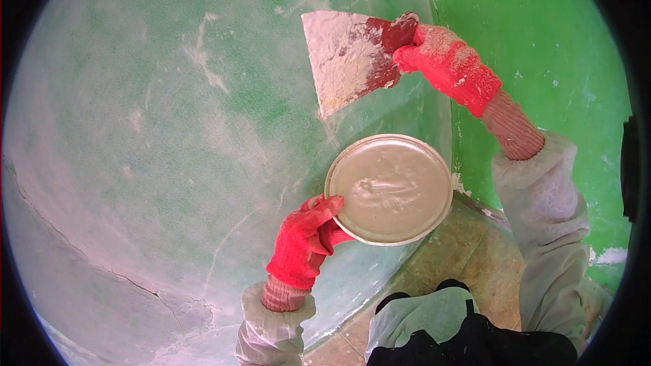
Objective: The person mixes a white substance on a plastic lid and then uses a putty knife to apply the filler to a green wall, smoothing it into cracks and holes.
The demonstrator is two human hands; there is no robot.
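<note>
My right hand [453, 68], in a red glove dusted with pale compound, grips the handle of a wide putty knife [342, 57]. Its broad blade points left, coated with whitish filler, and lies close to the green wall; whether it touches I cannot tell. Lower down, my left hand [305, 240], also red-gloved, pinches the rim of a round, shallow lid-like dish [390, 239], thumb on top and fingers beneath. Cream-coloured filler [390, 186] spreads over the dish, with a raised, scraped ridge in its middle. The dish is apart from the knife.
A whitish-green wall [135, 129] with pale patches and a crack fills the left. It meets a brighter green wall [536, 47] at a corner on the right. Brown floor tiles [447, 244] show below, near my covered legs.
</note>
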